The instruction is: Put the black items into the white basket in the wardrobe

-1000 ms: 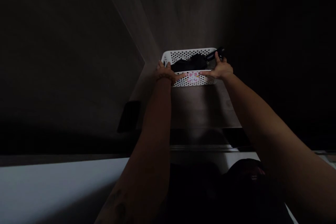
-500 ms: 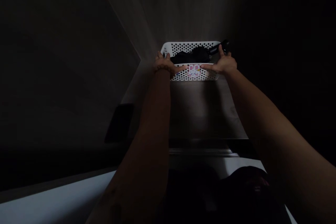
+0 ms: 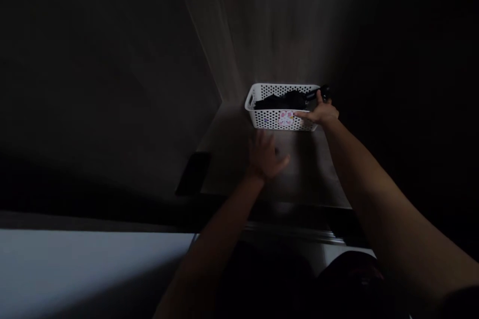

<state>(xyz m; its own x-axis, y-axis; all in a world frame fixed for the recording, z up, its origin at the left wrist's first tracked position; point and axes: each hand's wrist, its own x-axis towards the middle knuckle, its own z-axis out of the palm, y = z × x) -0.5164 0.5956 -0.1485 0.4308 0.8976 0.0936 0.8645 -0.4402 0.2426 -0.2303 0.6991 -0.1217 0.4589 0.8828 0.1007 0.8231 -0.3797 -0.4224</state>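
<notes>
A white perforated plastic basket (image 3: 264, 119) stands at the back of a dim wooden compartment. On its front is a rabbit-face sticker (image 3: 286, 118). Dark, crumpled contents (image 3: 280, 101) fill it, perhaps cloth; the exact kind is lost in the shade. My right hand (image 3: 325, 111) grips the basket's right end, thumb lying along the front wall, fingers at the side. Beside those fingers a black object with a rounded end (image 3: 325, 92) sticks out over the right rim. In front of the basket, apart from it, my left hand (image 3: 265, 154) is open with fingers spread, slightly blurred.
A flat dark rectangular object (image 3: 192, 173) lies at the left near the front edge of the wooden floor (image 3: 232, 149). Dark panels rise on the left (image 3: 123, 70) and right. A metal rail (image 3: 292, 231) runs along the front, close to my legs.
My left hand has let go of the basket's left end and drawn back toward me. My right hand stays at the right end. The view has shifted a little.
</notes>
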